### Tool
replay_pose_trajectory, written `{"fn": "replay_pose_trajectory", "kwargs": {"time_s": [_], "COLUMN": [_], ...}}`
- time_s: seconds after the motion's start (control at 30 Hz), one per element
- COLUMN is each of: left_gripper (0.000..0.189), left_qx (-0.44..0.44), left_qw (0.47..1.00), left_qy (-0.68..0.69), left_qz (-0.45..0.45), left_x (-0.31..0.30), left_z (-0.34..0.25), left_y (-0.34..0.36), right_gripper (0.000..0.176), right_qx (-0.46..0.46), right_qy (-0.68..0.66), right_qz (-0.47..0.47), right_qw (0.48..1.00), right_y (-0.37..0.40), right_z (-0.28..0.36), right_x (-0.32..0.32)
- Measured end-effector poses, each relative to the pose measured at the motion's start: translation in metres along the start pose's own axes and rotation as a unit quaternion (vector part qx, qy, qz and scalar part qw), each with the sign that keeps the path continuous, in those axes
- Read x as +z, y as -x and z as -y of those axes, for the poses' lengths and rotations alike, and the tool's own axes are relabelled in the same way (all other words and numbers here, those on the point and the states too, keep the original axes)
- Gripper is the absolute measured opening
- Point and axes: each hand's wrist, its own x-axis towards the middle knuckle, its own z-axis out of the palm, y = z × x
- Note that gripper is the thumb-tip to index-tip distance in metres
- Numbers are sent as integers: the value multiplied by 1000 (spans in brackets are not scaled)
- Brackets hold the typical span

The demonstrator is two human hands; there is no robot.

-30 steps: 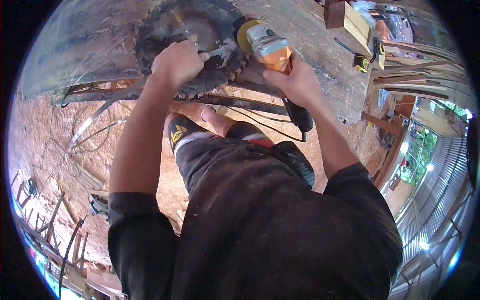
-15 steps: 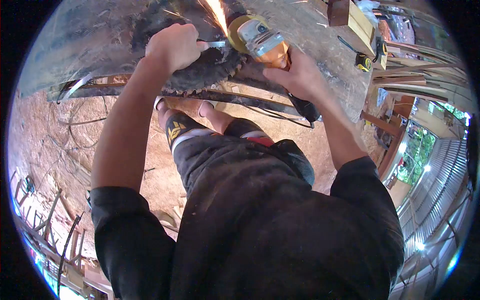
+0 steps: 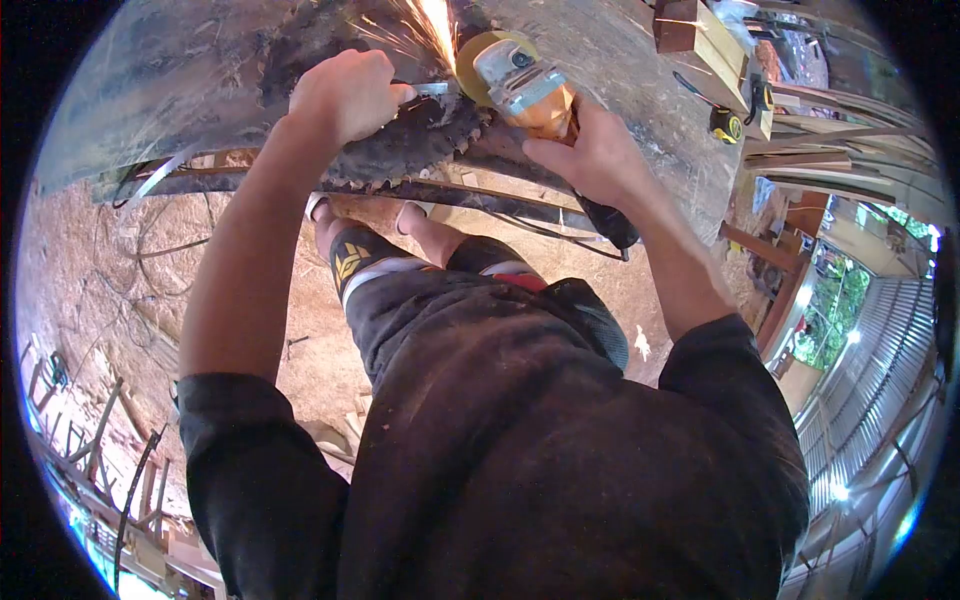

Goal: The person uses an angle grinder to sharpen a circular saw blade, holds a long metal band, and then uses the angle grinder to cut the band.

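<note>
The big toothed saw blade (image 3: 400, 150) lay flat on the worn bench (image 3: 180, 90), its near teeth hanging just past the bench's near edge, above the person's knees. The right hand (image 3: 590, 150) was wrapped fully round the orange body of the angle grinder (image 3: 525, 85), whose yellow disc met the blade's far right rim and threw sparks (image 3: 420, 30) away to the far side. The left hand (image 3: 345, 95) was closed in a fist on a short metal bar (image 3: 432, 89) that ran to the grinder's head, resting over the blade. The cord (image 3: 520, 225) trailed from the grinder's tail below the bench edge. To the right, a tape measure (image 3: 722, 122) and a wood block (image 3: 700, 30) sat well apart from the work, leaving bare bench between. To the left the bench top was open, and below it the sawdust floor (image 3: 110, 290) held loose wires. A second earlier there were no sparks and the left hand lay lower on the blade's face; half a second earlier the sparks had begun as a narrow jet, and they had since fanned wider, with both hands hardly moved.
</note>
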Motion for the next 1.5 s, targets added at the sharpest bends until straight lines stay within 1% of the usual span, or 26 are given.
{"fn": "replay_pose_trajectory", "kwargs": {"time_s": [0.03,0.17,0.27,0.37,0.43,0.47,0.53,0.67,0.77,0.83,0.97,1.03,1.07,1.13,1.27,1.33,1.37,1.43,1.5], "left_gripper": [47,47,47,47,47,47,48,48,49,44,44,45,45,46,47,47,47,45,44], "left_qx": [4,13,-2,-6,7,6,6,-7,-9,-36,-25,-38,-38,-33,-18,-23,-22,-29,-27], "left_qw": [1000,1000,1000,1000,1000,1000,1000,1000,1000,997,998,996,996,997,998,998,998,998,998], "left_qy": [-7,9,0,1,13,13,8,16,27,-14,10,-3,-3,-8,7,-9,-10,-2,2], "left_qz": [-5,-12,-2,-3,-24,-23,-7,3,-5,68,56,75,74,63,60,59,59,61,60], "left_x": [1,7,2,3,4,6,8,7,8,2,1,-3,-2,1,3,0,2,3,3], "left_z": [1,7,2,2,3,4,5,6,5,2,2,-2,-1,1,4,0,1,2,3], "left_y": [0,-4,-2,-1,1,0,-5,-3,-4,-7,-3,-3,-3,-4,-4,-3,-4,-5,-4], "right_gripper": [65,63,63,63,64,64,64,65,65,66,65,64,64,64,64,64,64,63,62], "right_qx": [20,1,2,18,-21,-21,11,5,22,13,-22,37,37,-10,2,38,39,28,19], "right_qy": [-5,26,-2,-5,-30,-30,-11,-11,-12,-21,-60,-2,-2,-28,-12,-31,-32,7,-5], "right_qz": [7,21,-7,18,-1,1,-15,1,2,3,9,-26,-26,-14,-2,-9,-10,12,11], "right_qw": [1000,999,1000,1000,999,999,1000,1000,1000,1000,998,999,999,999,1000,999,999,999,1000], "right_y": [0,3,3,5,6,5,3,6,7,7,6,4,4,3,3,-2,-1,3,6], "right_z": [1,-5,-3,1,-5,-5,-4,2,4,4,0,4,3,1,0,-5,-5,6,7], "right_x": [0,2,3,3,9,10,10,4,3,3,5,4,4,4,4,8,7,0,-1]}}
